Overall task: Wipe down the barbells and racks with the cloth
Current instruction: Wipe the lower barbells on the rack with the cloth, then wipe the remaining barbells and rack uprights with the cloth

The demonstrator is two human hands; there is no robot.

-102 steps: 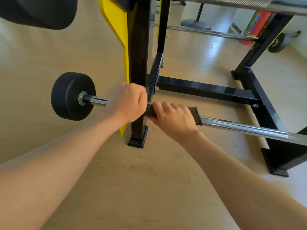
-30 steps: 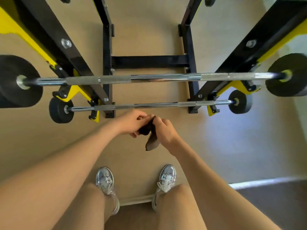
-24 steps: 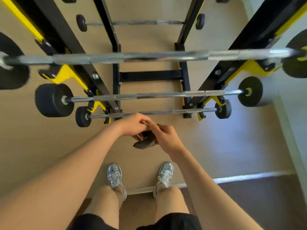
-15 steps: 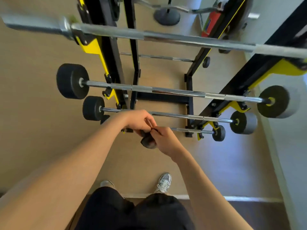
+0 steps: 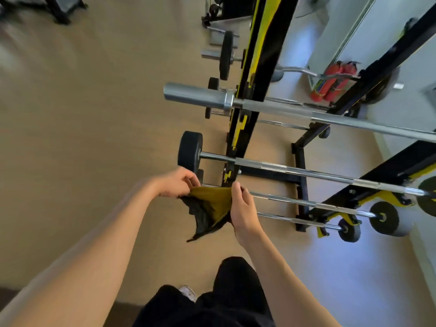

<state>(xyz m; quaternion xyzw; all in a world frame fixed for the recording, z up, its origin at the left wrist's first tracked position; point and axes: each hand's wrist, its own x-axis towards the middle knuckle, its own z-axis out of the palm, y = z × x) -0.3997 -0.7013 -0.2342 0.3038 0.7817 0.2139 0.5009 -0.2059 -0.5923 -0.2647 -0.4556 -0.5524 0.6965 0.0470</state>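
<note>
**CLOTH HELD SPREAD AHEAD OF THE RACK**

From my station, the cloth point(image 5: 208, 208) is in the air between both hands, near the lower bars but touching none of them. The left hand point(image 5: 175, 182) pinches its upper left edge between thumb and fingertips. The right hand point(image 5: 244, 208) has its fingers curled over the opposite edge. Both grips are closed on the fabric. The top edge is drawn taut, so an olive face shows, while a dark corner hangs free below.

I judge that this hold serves refolding, since spreading the fabric presents a fresh face before it meets metal. No wiping contact exists at present.

The rack point(image 5: 262, 67) stands just beyond the hands, its black-and-yellow upright slanting away. Four bars rest across it in tiers:

- the top barbell point(image 5: 283, 110), thick, with a bare sleeve
- the second barbell point(image 5: 295, 171), carrying a black plate point(image 5: 190, 151) at its near end
- the third barbell point(image 5: 306, 202)
- the lowest barbell point(image 5: 295, 220)

Tiered storage leaves each shaft exposed along its length, which suits a cloth wrapped round and slid along.

For the next pass I would gather the fabric into one palm first. The loose corner could otherwise catch on a rack hook.
</note>
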